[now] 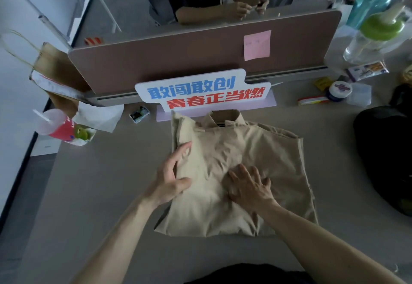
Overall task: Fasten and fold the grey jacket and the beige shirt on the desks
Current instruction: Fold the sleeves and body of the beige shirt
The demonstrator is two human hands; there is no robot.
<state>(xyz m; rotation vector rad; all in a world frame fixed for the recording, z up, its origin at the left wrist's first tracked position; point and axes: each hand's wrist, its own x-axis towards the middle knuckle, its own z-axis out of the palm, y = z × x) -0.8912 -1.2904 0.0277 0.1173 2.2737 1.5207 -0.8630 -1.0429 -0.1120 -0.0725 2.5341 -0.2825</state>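
Beige shirt point(267, 150) lies folded in rough square mid-desk point(100, 194), collar toward slogan sign point(200, 92). Our left hand point(171, 179) rests on shirt's left folded edge, fingers straight, thumb on cloth, gripping nothing. Our right hand point(249, 187) presses shirt's middle, fingers spread flat. Dark bundle point(379, 150) sits right of shirt, apart; we cannot tell which garment.

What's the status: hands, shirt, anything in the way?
Left hand resting on left edge of beige shirt, fingers straight. Right hand flat on its middle. Shirt folded to a rectangle, collar far side. Sign close behind collar.
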